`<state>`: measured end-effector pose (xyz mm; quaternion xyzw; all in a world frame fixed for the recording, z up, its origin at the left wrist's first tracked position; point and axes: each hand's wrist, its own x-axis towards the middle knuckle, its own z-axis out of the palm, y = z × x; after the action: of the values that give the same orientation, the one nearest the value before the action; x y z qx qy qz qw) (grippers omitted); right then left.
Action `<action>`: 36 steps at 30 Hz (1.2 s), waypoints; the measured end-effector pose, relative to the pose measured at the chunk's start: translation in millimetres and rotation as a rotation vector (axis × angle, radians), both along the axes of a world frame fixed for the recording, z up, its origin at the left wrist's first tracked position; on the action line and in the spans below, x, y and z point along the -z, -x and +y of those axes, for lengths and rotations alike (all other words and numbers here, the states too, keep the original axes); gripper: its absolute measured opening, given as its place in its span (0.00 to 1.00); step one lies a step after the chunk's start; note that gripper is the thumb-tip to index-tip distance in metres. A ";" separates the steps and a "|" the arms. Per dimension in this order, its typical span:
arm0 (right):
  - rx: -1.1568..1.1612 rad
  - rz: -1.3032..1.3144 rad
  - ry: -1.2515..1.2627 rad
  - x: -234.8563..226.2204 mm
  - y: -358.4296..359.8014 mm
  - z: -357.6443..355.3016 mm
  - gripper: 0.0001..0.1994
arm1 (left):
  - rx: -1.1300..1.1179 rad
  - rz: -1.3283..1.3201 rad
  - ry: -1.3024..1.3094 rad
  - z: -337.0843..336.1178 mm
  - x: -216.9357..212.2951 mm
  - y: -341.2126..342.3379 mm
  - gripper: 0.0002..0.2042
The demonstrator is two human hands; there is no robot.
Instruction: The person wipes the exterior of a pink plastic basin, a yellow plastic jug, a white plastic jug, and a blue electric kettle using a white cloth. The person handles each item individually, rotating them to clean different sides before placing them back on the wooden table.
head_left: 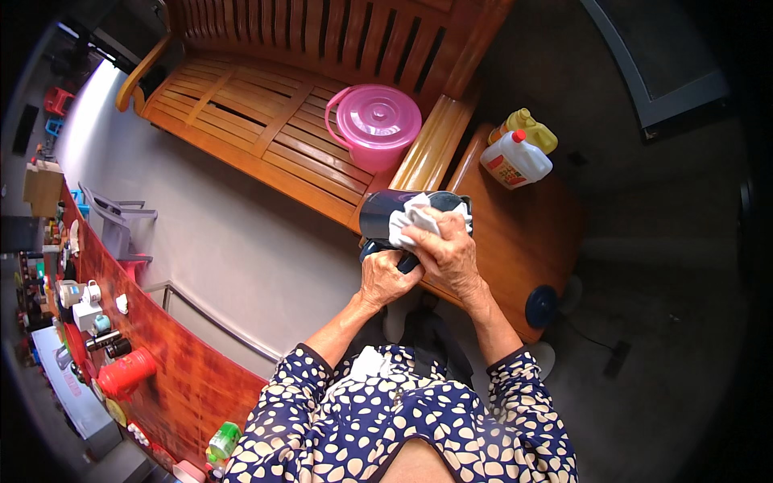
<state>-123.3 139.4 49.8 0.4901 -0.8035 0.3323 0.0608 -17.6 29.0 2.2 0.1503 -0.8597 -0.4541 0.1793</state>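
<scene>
A dark, shiny electric kettle [377, 214] is held up in front of me, tipped on its side. The fingers of my left hand [386, 278] are wrapped round its black handle. My right hand [451, 251] presses a crumpled white cloth [412, 221] against the kettle near its rim, fingers curled over the fabric. Part of the kettle lies hidden behind cloth and knuckles. A round, dark-blue disc like a kettle base [543, 307] sits on the wooden side table [515, 241], right of my right forearm, with a cord nearby.
Beyond my hands stands a slatted wooden bench [233, 105] bearing a pink lidded bucket [378, 121]. A white jug with red cap [515, 161] and a yellow jug [538, 129] share the side table. At left, a reddish table [193, 362] holds a red thermos [127, 373], cups and clutter.
</scene>
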 end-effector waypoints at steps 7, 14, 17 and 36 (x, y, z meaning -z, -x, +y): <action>0.296 -0.089 -0.052 7.5 41.4 -6.6 0.16 | 0.046 0.007 0.117 3.7 9.3 -5.2 0.21; 0.269 0.005 -0.034 6.1 39.3 2.1 0.15 | 0.081 -0.110 0.146 3.0 5.4 -2.2 0.25; 0.148 -0.027 -0.047 -1.5 21.0 25.5 0.16 | 0.161 -0.093 0.158 7.4 7.3 -13.7 0.24; -0.620 -0.576 -0.329 -1.5 117.7 -16.4 0.14 | 0.238 0.018 0.136 -25.8 2.5 -5.9 0.23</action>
<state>-241.0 123.0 51.3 0.5982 -0.6452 0.3254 -0.3464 -11.7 3.2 -0.3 0.0306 -0.8985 -0.4144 0.1415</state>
